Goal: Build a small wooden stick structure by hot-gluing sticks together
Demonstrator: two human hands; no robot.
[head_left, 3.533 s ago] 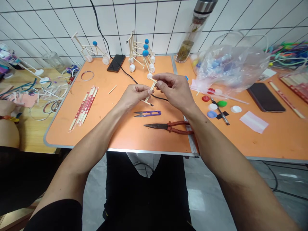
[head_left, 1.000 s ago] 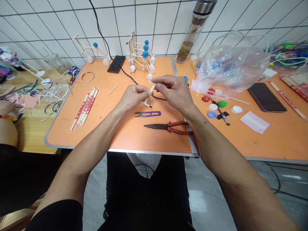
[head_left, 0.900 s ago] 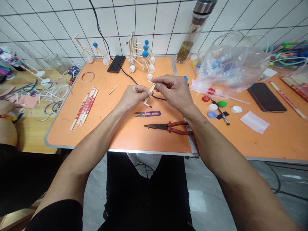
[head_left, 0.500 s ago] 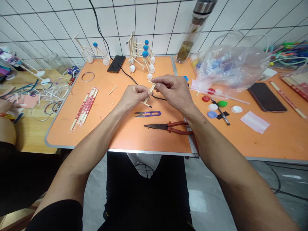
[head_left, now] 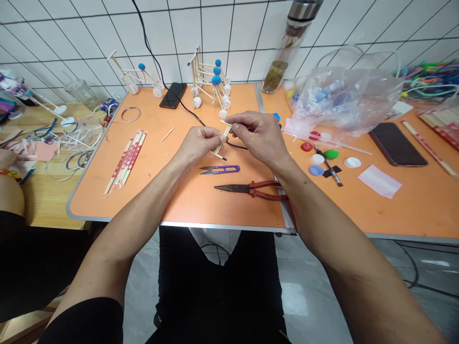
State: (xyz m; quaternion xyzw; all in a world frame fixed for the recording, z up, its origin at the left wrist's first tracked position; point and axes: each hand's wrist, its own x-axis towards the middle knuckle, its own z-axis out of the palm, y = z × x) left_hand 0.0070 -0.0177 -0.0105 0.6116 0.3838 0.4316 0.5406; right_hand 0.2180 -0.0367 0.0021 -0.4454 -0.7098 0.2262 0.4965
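Both my hands meet above the middle of the orange table (head_left: pixel 168 191). My left hand (head_left: pixel 197 143) pinches the lower part of a short bundle of thin wooden sticks (head_left: pixel 225 134). My right hand (head_left: pixel 256 136) pinches the upper end of the same sticks, fingers curled. A dark tip pokes out below the left fingers. Purple thread snips (head_left: pixel 219 169) and red-handled pliers (head_left: pixel 253 188) lie on the table just in front of my hands.
Stick models with blue balls (head_left: pixel 211 86) and a phone (head_left: pixel 173 94) stand at the back. Wrapped chopsticks (head_left: pixel 126 160) lie left. Bottle caps (head_left: pixel 317 160), a plastic bag (head_left: pixel 340 100), a bottle (head_left: pixel 287 48) and a second phone (head_left: pixel 397 145) are right. Another person's arm (head_left: pixel 9 186) is far left.
My hands dropped slightly since the earliest frame and have stayed almost still over the last second, both still pinching the sticks.
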